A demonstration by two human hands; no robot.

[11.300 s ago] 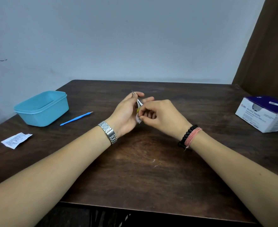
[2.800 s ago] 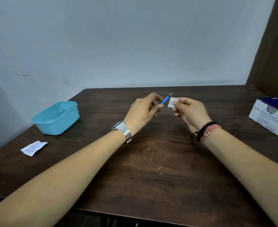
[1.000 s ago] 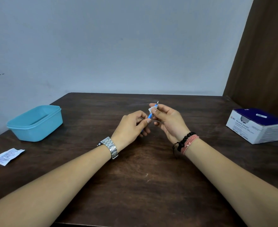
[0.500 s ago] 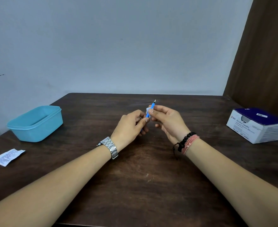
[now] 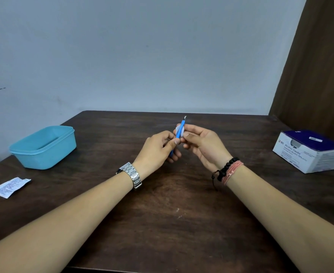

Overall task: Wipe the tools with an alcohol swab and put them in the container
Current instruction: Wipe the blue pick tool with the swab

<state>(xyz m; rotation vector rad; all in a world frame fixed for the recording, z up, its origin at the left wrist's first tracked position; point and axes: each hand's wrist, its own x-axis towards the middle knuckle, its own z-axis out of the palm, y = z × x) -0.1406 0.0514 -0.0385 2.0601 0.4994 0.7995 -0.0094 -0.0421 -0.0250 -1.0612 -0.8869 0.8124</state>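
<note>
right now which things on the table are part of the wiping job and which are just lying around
In use:
- blue tool, held by left hand
- alcohol swab, pinched round it by right hand
- teal container

Lying about:
- torn wrapper
- swab box

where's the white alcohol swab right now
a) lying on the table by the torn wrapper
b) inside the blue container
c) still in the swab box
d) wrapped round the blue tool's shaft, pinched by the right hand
d: the white swab sits folded around the blue tool, pinched by the right hand, while the left hand grips the tool's lower end.
</note>
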